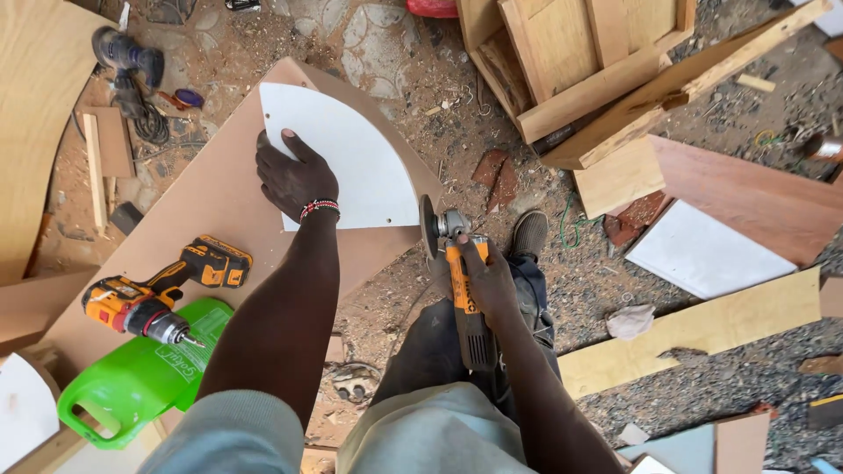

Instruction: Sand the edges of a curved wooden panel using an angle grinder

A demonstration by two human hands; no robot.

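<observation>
Right hand (488, 279) grips the grinder (457, 281); left hand (294, 175) lies spread on the white panel (360, 158). I press the panel flat, disc square to the board (219, 211) edge.

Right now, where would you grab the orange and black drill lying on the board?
Take the drill by its handle, the narrow part between the orange motor body and the battery block. It lies flat on the brown board, bit pointing toward the green jug, so probably come from above, away from the tip.

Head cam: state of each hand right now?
Left hand: open, pressed flat on the white quarter-round panel.
Right hand: closed around the orange angle grinder.
</observation>
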